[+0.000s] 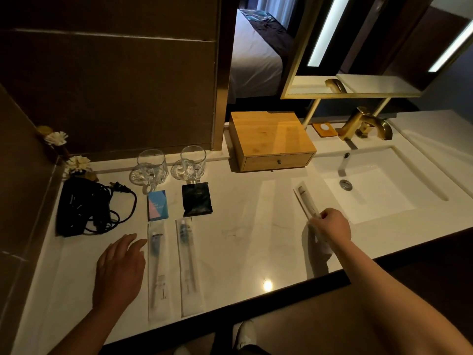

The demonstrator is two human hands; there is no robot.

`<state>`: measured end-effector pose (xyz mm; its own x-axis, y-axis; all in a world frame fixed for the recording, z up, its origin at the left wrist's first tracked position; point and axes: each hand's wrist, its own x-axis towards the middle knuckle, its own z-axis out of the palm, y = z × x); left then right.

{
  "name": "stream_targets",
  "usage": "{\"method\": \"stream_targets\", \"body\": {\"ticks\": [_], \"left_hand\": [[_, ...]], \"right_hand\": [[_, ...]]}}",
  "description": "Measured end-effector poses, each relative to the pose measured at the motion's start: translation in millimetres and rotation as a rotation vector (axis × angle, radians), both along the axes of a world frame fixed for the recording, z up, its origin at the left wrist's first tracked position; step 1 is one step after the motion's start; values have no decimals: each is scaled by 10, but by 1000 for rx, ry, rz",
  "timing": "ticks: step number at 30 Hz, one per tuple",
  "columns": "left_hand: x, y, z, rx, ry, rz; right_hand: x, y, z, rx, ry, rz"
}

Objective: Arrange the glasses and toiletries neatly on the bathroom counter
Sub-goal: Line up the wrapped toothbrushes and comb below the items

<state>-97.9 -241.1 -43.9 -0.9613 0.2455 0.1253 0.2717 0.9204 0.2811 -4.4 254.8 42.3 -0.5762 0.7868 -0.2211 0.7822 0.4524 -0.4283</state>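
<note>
On the bench (243,226), two glasses (152,166) stand side by side at the back, two packets (158,205) before them, two wrapped toothbrushes (156,267) nearest (parallel). A hairdryer (82,208) lies left; the wooden box (271,139) and sink (371,185) sit right.

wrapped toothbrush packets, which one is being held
The packet by the sink, pinched in the right hand; the other two lie flat, untouched.

print on the toiletry packets (158,206) is too blurred to read.
</note>
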Motion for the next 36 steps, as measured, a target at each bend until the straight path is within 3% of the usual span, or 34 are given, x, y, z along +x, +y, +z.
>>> {"method": "stream_targets", "body": {"ticks": [4,9,13,36], "left_hand": [[6,7,20,-10,-12,0],[15,23,86,0,-19,1],[36,31,138,27,-28,-5],[22,33,91,34,18,-10]], "right_hand": [[17,-652,-25,-95,123,171],[29,-1505,-120,100,87,515],[18,-1712,-177,220,8,612],[176,-2097,-324,45,85,508]]}}
